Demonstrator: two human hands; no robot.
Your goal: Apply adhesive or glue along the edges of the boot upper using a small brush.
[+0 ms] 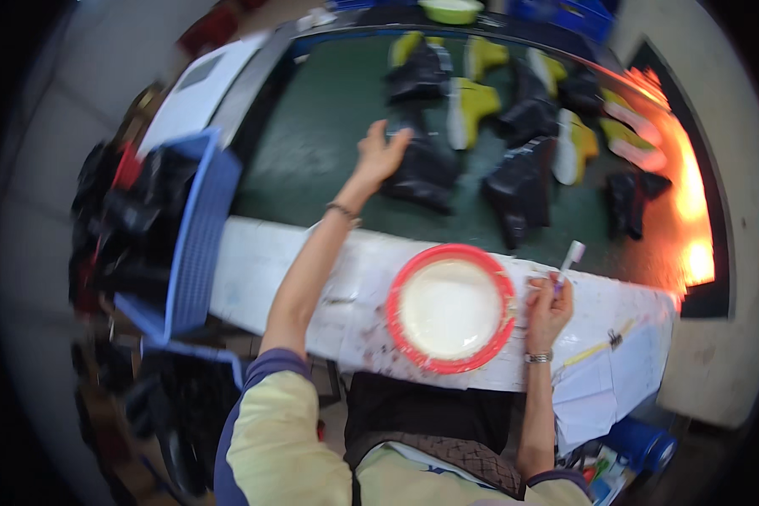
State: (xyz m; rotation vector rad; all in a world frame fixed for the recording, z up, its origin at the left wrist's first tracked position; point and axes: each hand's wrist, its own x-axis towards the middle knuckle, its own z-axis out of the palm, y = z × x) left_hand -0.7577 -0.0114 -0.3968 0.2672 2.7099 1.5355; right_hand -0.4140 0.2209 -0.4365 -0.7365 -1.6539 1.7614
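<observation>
Above frame centre my left hand [381, 156] reaches, fingers spread, for a black shoe upper [422, 173]; right hand [548, 305] grips brush [567, 260]; approach squarely.

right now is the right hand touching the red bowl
Apart. The head view shows the right hand holding a small white brush just right of the red bowl, with a strip of white bench visible between them.

The left hand [379, 156] is smeared by motion, so whether its fingers touch the black shoe part [422, 173] beneath them cannot be told. The right hand [548, 305] hides the lower end of the brush [569, 257] in its grip. The dark heap in the blue basket [196, 228] is too blurred to make out, and the green bowl [451, 10] is cut off by the top edge.
</observation>
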